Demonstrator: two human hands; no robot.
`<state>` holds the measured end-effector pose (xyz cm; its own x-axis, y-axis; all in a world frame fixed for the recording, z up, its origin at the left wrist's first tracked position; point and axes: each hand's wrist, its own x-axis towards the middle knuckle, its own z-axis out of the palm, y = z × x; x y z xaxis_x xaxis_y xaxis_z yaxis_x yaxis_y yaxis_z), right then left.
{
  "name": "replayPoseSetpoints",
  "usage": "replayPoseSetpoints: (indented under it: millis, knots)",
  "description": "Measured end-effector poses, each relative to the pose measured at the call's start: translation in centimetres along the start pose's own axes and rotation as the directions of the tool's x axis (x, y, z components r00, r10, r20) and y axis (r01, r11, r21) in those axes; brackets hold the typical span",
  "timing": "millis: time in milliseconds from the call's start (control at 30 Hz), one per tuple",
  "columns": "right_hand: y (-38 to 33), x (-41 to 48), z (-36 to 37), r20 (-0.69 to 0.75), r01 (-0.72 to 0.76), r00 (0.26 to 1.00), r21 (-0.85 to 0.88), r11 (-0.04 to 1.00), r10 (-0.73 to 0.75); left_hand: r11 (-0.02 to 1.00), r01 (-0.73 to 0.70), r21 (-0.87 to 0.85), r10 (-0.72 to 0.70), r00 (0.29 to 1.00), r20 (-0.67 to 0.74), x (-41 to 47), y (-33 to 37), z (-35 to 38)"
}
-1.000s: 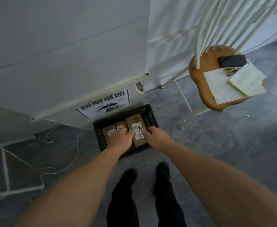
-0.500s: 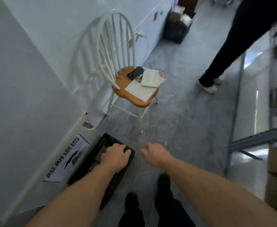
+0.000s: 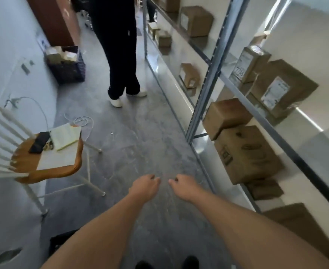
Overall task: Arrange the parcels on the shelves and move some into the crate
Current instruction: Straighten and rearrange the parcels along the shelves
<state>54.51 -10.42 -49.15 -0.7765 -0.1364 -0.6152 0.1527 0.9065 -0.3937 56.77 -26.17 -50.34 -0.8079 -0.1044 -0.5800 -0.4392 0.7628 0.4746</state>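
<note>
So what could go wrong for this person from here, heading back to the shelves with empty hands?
The white cable looped on the floor beside the chair could catch a foot. Another person stands in the narrow aisle ahead, so a collision is possible. The small box sits tilted on the large box at the shelf edge and might slip when either the left hand or right hand reaches in.

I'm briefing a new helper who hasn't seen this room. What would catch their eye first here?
Probably the metal shelves down the right side, dotted with brown parcels. Next, the two empty hands, left hand and right hand, held out low over the bare grey floor. Then a standing person in dark trousers further down the aisle, and the chair with papers at the left.
</note>
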Motion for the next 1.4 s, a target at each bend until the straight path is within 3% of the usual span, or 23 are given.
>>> replayPoseSetpoints:
  millis: [400,667,900,1033,1300,1400]
  knots:
    - [16.6,-6.8,-9.9,-0.305,-0.136,0.912,0.405,0.904,0.274,0.947,-0.322,-0.006,0.321,0.943,0.083,-2.1,21.5,8.7]
    - [26.2,-11.8,-14.2,-0.392,-0.138,0.782,0.649,0.748,0.485,0.849,-0.527,-0.033,0.524,0.834,0.174,-4.4,32.9,15.6]
    - [31.3,-16.3,-14.6,-0.483,-0.055,0.576,0.782,0.621,0.659,0.804,-0.586,-0.095,0.589,0.765,0.26,-6.7,38.8,21.8]
    - [32.8,-18.4,-15.5,-0.513,0.002,0.445,0.82,0.572,0.734,0.751,-0.647,-0.131,0.647,0.68,0.345,-7.7,41.5,23.9]
    - [36.1,-20.6,-16.1,-0.35,0.048,0.107,0.937,0.347,0.931,0.714,-0.669,-0.205,0.666,0.56,0.492,-8.0,45.6,26.8]
    - [37.5,-21.3,-15.5,-0.243,0.046,0.012,0.969,0.242,0.97,0.717,-0.667,-0.2,0.659,0.557,0.506,-8.6,46.5,27.4]
